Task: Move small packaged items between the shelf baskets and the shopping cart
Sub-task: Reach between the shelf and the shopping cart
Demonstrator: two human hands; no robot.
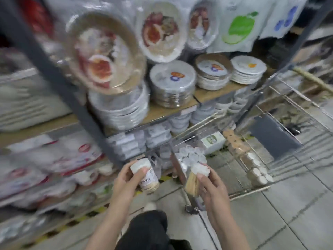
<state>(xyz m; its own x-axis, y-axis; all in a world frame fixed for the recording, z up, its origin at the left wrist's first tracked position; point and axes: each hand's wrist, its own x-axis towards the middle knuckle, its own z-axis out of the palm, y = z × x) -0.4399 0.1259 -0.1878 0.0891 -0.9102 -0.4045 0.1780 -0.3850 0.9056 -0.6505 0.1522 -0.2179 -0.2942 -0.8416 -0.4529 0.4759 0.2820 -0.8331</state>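
Holding one jar each, both hands sit low in the view, near the body.

Item 1: left hand (pixel 126 179), fingers curled round a labelled jar (pixel 146 175), white cap uppermost, pale sticks showing through the base. Tilted, cap leaning away from the holder.

Item 2: right hand (pixel 212 188), fingers and thumb wrapped round a clear jar (pixel 195 179) of wooden sticks, likely toothpicks, white cap on top. It hangs just over the near corner of the cart (pixel 252 191).

Item 3: just beyond the right-hand jar, inside the cart, a cluster of white-capped tubs (pixel 189 156). Further right of the grip, a row of capped stick jars (pixel 252 166) lying along the cart floor, and a green-and-white box (pixel 213 140) past them. Blur hides finer detail.

Item 4: beyond the left-hand jar, the shelf (pixel 171 109), with wrapped trays on a lower level and stacked foil plates (pixel 173 83) above. No basket is plainly made out.

Progress, as a judgement: the cart already carries several like items, so the job looks well underway. Two jars are in hand and not yet set down. Which way they are headed, cart or shelf, cannot be told from one view.

Handling note: the jars look rigid, light and smooth-sided, easy to hold one per hand, prone to roll if laid flat.
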